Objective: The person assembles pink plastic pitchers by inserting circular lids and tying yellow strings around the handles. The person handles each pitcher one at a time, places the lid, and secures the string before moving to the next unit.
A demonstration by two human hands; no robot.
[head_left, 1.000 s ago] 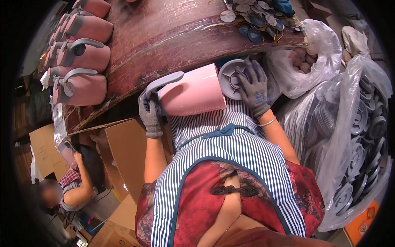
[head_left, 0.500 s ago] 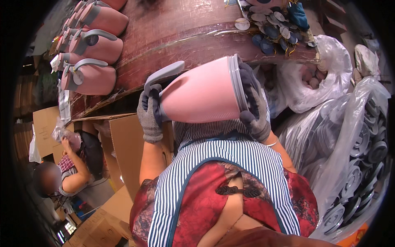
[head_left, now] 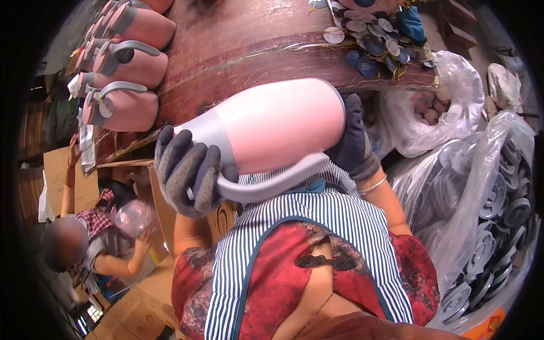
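Note:
A pink vacuum jug (head_left: 283, 127) with a grey collar lies on its side in the air before my apron, held between both gloved hands. Its grey handle (head_left: 277, 182) faces me. My left hand (head_left: 191, 173), fingers curled, grips the collar and the handle's root at the left end. My right hand (head_left: 358, 141) closes on the jug's base at the right; some of its fingers are hidden behind the base. The jug's mouth is covered by my left hand.
Several similar jugs (head_left: 127, 110) lie along the left of the red table (head_left: 238, 39). Round tags with strings (head_left: 371, 42) are heaped at its far right. Grey lids fill a plastic bag (head_left: 487, 192) at my right. A co-worker (head_left: 107, 243) handles a clear bag near cardboard boxes at left.
The jug has been rolled so its handle swung from the far side toward me. My left hand has moved left and round the collar. The co-worker's arms have spread apart.

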